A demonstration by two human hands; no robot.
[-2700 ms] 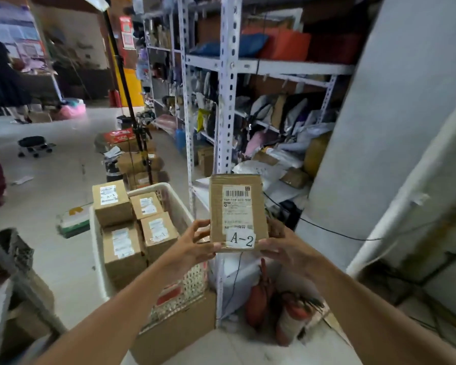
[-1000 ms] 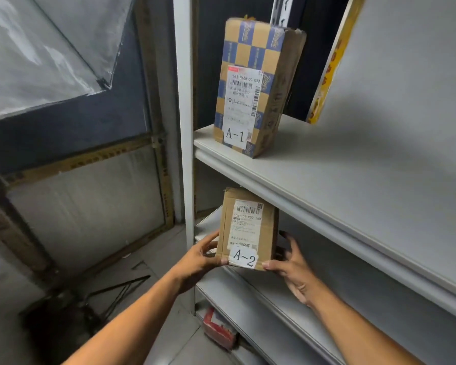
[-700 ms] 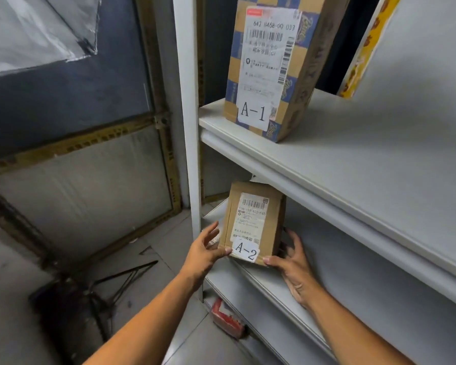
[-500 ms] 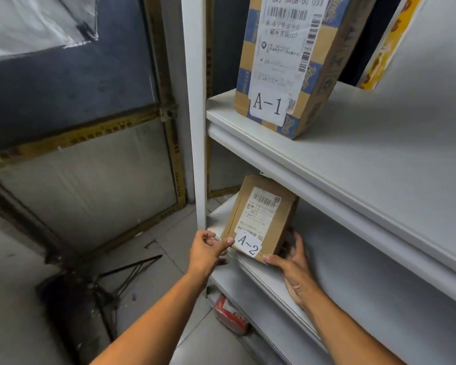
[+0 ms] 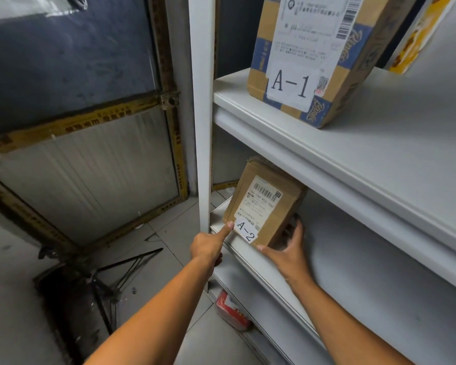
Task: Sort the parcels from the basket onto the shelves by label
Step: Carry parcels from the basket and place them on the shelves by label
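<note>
A small brown parcel labelled A-2 (image 5: pixel 266 204) stands tilted at the left front corner of the lower white shelf (image 5: pixel 379 272). My right hand (image 5: pixel 287 251) grips its lower right side, thumb at the front bottom edge and fingers behind. My left hand (image 5: pixel 208 248) has its other fingers curled, and its index fingertip touches the parcel's lower left corner beside the label. A bigger checkered parcel labelled A-1 (image 5: pixel 313 56) stands on the upper shelf (image 5: pixel 379 154). The basket is out of view.
The rack's white upright post (image 5: pixel 202 127) stands just left of the parcel. A yellow box (image 5: pixel 416 35) leans behind A-1. A red packet (image 5: pixel 231 312) lies under the lowest shelf. A black folded stand (image 5: pixel 121 275) lies on the floor at left.
I carried the A-2 parcel from the basket to the rack and set it on the lower shelf. It has slid further in and tilted back; my left hand went from gripping to one fingertip.
</note>
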